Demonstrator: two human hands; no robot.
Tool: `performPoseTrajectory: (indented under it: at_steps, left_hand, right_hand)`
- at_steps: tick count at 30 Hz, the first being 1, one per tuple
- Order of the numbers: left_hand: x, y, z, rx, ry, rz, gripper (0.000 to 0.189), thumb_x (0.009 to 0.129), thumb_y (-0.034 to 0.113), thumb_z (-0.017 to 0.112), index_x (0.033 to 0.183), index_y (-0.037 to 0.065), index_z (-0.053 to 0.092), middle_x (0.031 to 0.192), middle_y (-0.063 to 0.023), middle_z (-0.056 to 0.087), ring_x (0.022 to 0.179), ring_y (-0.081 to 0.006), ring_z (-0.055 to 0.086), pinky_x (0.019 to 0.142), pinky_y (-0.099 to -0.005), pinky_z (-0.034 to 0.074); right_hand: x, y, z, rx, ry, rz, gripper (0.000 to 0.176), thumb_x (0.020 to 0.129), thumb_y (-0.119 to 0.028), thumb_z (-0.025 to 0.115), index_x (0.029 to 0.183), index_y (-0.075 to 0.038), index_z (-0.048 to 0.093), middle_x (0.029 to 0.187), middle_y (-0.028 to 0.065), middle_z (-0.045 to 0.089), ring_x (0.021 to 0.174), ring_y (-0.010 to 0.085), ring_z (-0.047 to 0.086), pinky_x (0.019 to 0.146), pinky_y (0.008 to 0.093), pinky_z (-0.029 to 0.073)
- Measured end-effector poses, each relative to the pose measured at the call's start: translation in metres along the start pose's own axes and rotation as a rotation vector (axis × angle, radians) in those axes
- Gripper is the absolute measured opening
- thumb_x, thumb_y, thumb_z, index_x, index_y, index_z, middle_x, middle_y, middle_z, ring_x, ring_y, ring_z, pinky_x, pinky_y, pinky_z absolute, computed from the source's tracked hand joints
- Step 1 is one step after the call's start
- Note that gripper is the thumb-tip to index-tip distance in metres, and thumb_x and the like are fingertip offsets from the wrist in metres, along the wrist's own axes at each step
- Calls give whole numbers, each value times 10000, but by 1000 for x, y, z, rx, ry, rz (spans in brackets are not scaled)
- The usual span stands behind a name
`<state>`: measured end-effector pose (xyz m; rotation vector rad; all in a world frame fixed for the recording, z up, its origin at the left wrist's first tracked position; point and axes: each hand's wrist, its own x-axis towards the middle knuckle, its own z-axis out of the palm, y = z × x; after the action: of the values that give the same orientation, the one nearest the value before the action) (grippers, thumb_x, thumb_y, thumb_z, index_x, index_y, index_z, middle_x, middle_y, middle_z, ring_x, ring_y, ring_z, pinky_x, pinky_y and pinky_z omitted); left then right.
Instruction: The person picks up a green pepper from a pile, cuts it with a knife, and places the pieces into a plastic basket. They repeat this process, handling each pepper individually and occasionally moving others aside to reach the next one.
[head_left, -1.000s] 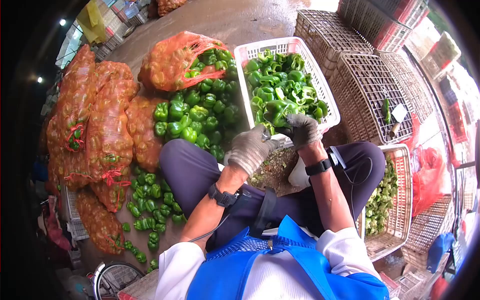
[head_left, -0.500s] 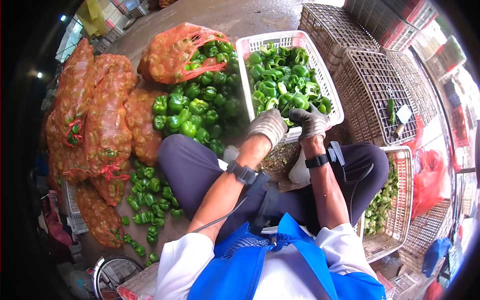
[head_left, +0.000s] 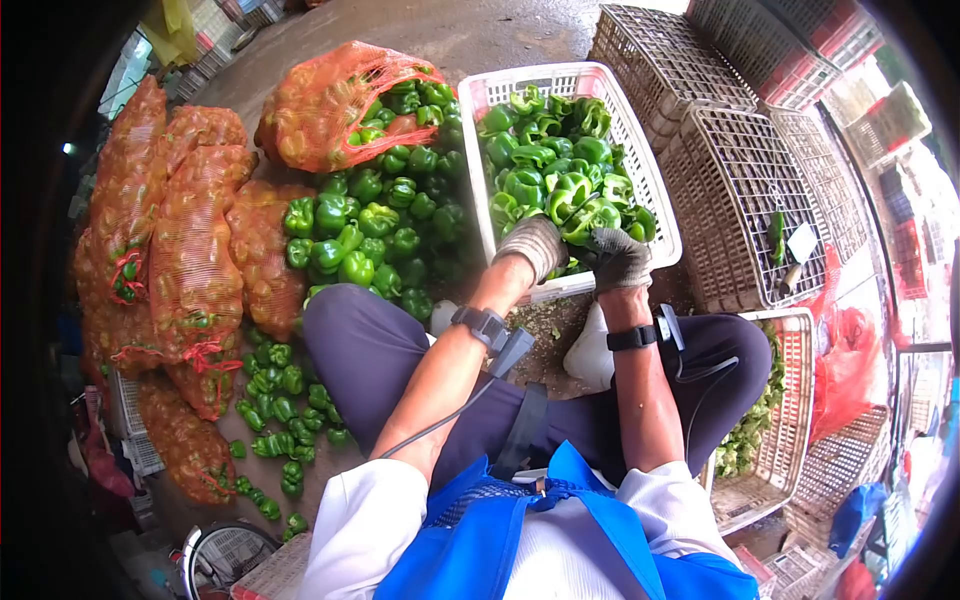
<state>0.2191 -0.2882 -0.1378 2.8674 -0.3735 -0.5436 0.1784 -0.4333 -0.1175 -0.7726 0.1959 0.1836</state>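
Note:
My left hand (head_left: 535, 247), in a pale knitted glove, is closed at the near edge of a white plastic crate (head_left: 672, 235). Beside it, my right hand (head_left: 617, 262), in a darker grey glove, has its fingers curled too. Between them they grip a green bell pepper (head_left: 592, 218), its paler inside partly showing; the fingertips are mostly hidden. Under and beyond the hands, the crate holds many green bell peppers (head_left: 545, 155), several split open with pale flesh visible.
Loose whole peppers (head_left: 375, 220) lie on the floor left of the crate, before an open red mesh sack (head_left: 315, 105). Full mesh sacks (head_left: 200, 240) stand further left. Stacked crates (head_left: 745, 200) rise on the right; a crate of green scraps (head_left: 790, 430) sits by my right knee.
The pepper between my hands has turned and now shows paler inside flesh, where a rounded green skin showed before. My hands remain at the crate's near edge; the view has shifted slightly.

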Motion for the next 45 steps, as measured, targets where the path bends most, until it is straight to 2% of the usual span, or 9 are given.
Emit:
performPoseTrajectory:
  at_steps: [6,8,9,14,16,22,27,41,45]
  left_hand:
    - [-9,0,-5,-279,-139,-94,310,813,352,612,923,83,722,968,-128,687,886,-300,661,776,-386,528]
    - [1,-17,18,94,-29,-29,202,797,289,670,727,104,710,694,-84,690,645,-182,676,571,-346,537]
    - [1,-21,16,49,-1,-30,191,790,267,690,745,83,705,683,-88,681,622,-187,666,552,-344,532]
    - [-46,-13,-11,-1346,175,-273,207,760,164,774,811,-10,672,619,-105,624,486,-207,603,397,-342,475]
    - [-77,-1,-36,-1712,263,-147,265,811,237,732,815,-10,637,635,-88,627,472,-177,578,413,-301,474]
    - [-98,15,-24,-1851,381,-107,306,826,294,705,815,-5,642,675,-63,638,483,-163,595,422,-301,486]
    - [-102,7,-21,-1683,533,-38,102,721,80,679,769,-8,661,661,-56,635,496,-169,592,444,-316,484]
    - [-111,3,-25,-1048,489,-180,279,669,77,692,914,-51,655,676,-93,641,610,-150,596,570,-324,490]
    - [-111,19,-24,-773,580,-238,273,660,147,716,873,-12,652,751,-204,662,731,-314,665,659,-377,510]
  right_hand:
    - [4,6,-13,-288,-28,-59,251,769,-86,660,1012,-34,634,946,94,666,824,231,655,695,367,558]
    - [-8,-8,-9,-1771,-124,-634,187,783,-188,692,936,-80,691,886,72,680,759,235,647,665,360,527]
    - [-9,-6,-13,-1849,-51,-846,188,747,-244,699,876,-108,697,835,72,673,735,281,631,657,412,503]
    - [-8,-18,7,-1676,-77,-1045,210,787,-325,671,724,-125,649,652,72,599,630,282,595,552,361,458]
    - [9,4,-10,-275,-286,-295,342,770,-272,704,1017,-58,600,951,85,618,850,229,618,706,321,509]
    - [-34,-8,23,-135,-385,72,605,704,-16,700,1269,44,495,1111,89,628,986,158,595,866,277,478]
    - [-70,-35,62,-381,-336,-75,1006,567,-40,864,1411,37,324,1295,111,533,1112,173,544,947,303,452]
    - [-42,15,34,-888,0,-231,426,786,-143,710,1164,13,591,887,69,665,718,109,611,630,240,522]
    - [-42,21,34,-701,37,-136,346,785,-109,704,1093,23,617,871,47,655,699,115,598,623,250,503]
